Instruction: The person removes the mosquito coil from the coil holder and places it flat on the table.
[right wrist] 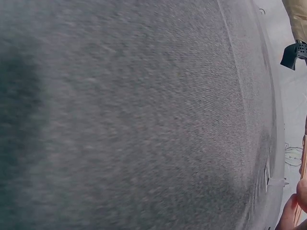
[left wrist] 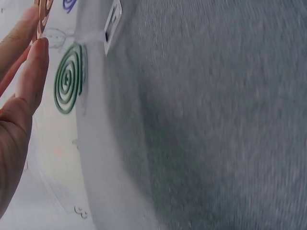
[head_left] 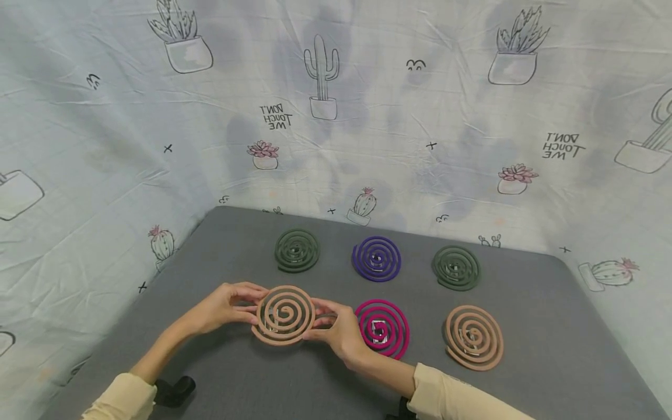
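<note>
A light orange mosquito coil (head_left: 286, 315) is held up in front of me in the head view. My left hand (head_left: 231, 304) pinches its left edge, and my right hand (head_left: 340, 333) pinches the right edge. The coil faces the camera. Behind its gaps shows a small metal stand (head_left: 271, 319); in the left wrist view that stand (left wrist: 113, 26) lies on the grey surface, apart from the coil (left wrist: 43, 17). Only an edge of the held coil (right wrist: 304, 160) appears in the right wrist view, with right fingertips (right wrist: 302, 191) on it.
A magenta coil (head_left: 380, 331) lies just right of my right hand, partly behind it. Farther right is another orange coil (head_left: 473, 336). Along the back row are a green coil (head_left: 297, 251), a purple coil (head_left: 376, 258) and a second green coil (head_left: 455, 268). Patterned cloth (head_left: 378, 140) surrounds the table.
</note>
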{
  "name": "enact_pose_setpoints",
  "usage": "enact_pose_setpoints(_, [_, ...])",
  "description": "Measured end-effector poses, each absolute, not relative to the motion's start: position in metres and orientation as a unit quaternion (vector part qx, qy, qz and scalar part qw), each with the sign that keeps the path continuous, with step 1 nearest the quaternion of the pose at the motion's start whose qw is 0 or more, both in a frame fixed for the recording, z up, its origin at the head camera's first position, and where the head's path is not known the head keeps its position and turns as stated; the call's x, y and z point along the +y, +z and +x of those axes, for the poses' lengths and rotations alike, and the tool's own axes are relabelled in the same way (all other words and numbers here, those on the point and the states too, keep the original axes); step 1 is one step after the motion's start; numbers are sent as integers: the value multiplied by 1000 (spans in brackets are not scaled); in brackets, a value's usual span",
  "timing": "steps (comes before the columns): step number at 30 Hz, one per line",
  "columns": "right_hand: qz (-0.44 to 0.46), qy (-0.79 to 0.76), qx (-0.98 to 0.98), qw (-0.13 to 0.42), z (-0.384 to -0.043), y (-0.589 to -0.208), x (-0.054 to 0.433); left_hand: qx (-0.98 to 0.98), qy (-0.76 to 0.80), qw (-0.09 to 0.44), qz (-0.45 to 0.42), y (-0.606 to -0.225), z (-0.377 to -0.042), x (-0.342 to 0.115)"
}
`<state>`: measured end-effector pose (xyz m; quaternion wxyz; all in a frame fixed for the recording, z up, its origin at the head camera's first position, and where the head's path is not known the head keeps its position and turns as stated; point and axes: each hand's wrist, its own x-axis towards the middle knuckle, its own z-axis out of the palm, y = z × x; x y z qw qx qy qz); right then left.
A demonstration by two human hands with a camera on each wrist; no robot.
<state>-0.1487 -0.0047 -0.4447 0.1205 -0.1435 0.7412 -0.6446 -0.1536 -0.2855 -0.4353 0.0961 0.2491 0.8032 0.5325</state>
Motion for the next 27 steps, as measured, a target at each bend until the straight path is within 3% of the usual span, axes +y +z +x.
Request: enact_pose_setpoints(27, [-149,-640,740,143,-134,-446,36,803,545,125,207,-444,-139,-247])
